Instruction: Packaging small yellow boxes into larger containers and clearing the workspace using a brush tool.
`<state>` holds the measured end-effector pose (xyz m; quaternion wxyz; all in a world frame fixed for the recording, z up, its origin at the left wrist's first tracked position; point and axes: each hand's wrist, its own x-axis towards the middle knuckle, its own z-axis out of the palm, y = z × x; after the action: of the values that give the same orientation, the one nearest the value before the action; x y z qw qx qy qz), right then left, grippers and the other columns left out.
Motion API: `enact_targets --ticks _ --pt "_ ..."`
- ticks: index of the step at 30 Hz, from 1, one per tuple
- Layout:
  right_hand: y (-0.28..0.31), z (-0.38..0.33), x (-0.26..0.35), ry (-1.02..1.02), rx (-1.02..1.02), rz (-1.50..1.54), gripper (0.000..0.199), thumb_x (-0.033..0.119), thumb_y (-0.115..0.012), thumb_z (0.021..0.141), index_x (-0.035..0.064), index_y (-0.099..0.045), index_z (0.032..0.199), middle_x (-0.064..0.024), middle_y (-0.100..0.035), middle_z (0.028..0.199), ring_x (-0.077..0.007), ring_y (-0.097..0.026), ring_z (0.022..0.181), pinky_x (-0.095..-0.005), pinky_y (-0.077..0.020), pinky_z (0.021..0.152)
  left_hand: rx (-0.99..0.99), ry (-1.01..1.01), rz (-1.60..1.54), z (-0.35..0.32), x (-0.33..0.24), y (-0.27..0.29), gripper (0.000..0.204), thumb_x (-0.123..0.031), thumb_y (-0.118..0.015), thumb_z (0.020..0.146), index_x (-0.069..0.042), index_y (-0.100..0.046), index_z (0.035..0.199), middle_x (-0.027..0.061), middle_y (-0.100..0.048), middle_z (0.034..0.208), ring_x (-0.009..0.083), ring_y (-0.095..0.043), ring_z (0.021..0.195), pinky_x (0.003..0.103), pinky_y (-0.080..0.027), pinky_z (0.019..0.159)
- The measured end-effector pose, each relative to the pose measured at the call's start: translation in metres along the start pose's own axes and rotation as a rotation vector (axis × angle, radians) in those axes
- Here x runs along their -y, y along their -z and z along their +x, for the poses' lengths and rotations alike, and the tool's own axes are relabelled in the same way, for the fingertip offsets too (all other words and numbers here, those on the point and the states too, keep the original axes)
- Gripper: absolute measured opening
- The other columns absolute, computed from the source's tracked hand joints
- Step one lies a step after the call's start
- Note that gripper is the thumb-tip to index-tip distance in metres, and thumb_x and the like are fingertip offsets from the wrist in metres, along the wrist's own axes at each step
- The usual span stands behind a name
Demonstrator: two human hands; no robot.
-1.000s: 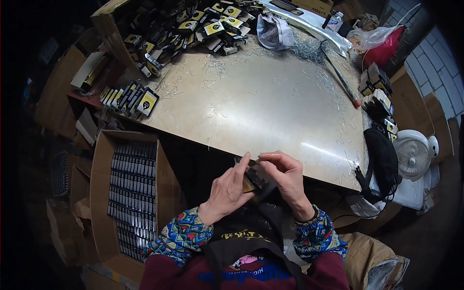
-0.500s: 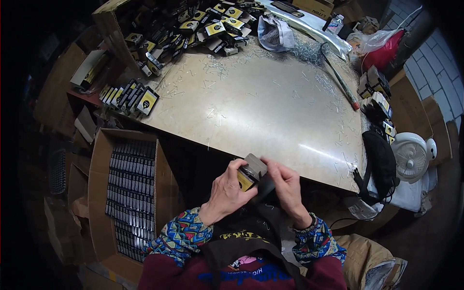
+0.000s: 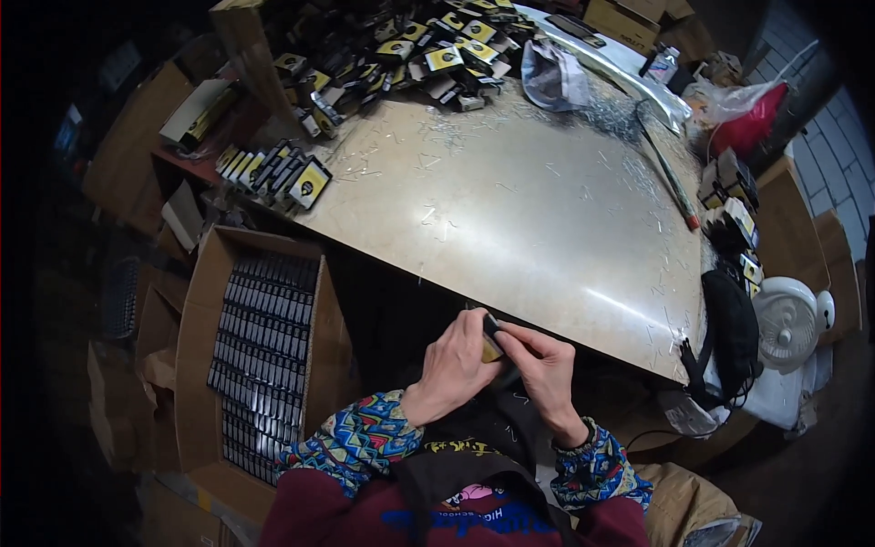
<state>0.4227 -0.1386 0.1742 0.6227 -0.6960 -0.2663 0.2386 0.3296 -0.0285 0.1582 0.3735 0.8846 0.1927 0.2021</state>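
Observation:
A small black and yellow cardboard box (image 3: 492, 348) is held in front of my chest, just off the near edge of the table. My left hand (image 3: 453, 363) is closed around its left side and covers most of it. From the other side, my right hand (image 3: 544, 366) pinches the upper end with thumb and fingers. That end looks dark and narrow, and no raised flap shows there. Whatever is inside the box stays hidden.
A metal-topped table (image 3: 510, 219) bears scattered bent wire pieces (image 3: 437, 219), a heap of similar boxes (image 3: 437, 59), a short row of them (image 3: 273, 173) and a rod (image 3: 670, 178). A carton (image 3: 196, 365) filled with packed boxes stands left; a white fan (image 3: 787, 333) is right.
The grey end flap that stood up on the box no longer shows. My hands have come closer together, and the box is turned more edge-on. The whole view has shifted slightly.

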Motion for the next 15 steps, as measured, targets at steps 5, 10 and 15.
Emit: enact_targets --ticks 5,10,15 --pt "-0.007 0.002 0.000 -0.031 -0.044 0.085 0.020 0.003 -0.070 0.086 -0.0026 -0.072 0.104 -0.0085 -0.074 0.088 -0.0062 -0.064 0.077 -0.0192 -0.0503 0.067 -0.010 -0.055 -0.003 -0.004 0.006 0.004 0.064 -0.009 -0.075 0.070 0.004 -0.038 0.120 0.0247 -0.054 0.101 0.0430 -0.058 0.094 0.045 -0.050 0.077" --pt "-0.022 -0.005 -0.005 0.395 -0.106 -0.375 0.021 -0.002 -0.067 0.084 -0.0045 -0.068 0.104 -0.0181 -0.071 0.093 -0.0214 -0.070 0.077 -0.0285 -0.0538 0.067 -0.044 -0.001 -0.050 0.001 0.015 0.001 0.051 -0.010 -0.072 0.076 0.001 -0.040 0.112 0.0224 -0.054 0.094 0.0429 -0.059 0.086 0.046 -0.050 0.069" --pt "-0.024 -0.003 -0.019 0.703 -0.177 -0.505 0.025 -0.009 -0.064 0.081 -0.0057 -0.064 0.105 -0.0216 -0.068 0.104 -0.0324 -0.068 0.081 -0.0343 -0.0553 0.068 -0.044 0.045 -0.167 0.004 0.011 0.001 0.044 -0.011 -0.071 0.077 0.000 -0.041 0.107 0.0218 -0.055 0.091 0.0435 -0.059 0.081 0.047 -0.050 0.064"
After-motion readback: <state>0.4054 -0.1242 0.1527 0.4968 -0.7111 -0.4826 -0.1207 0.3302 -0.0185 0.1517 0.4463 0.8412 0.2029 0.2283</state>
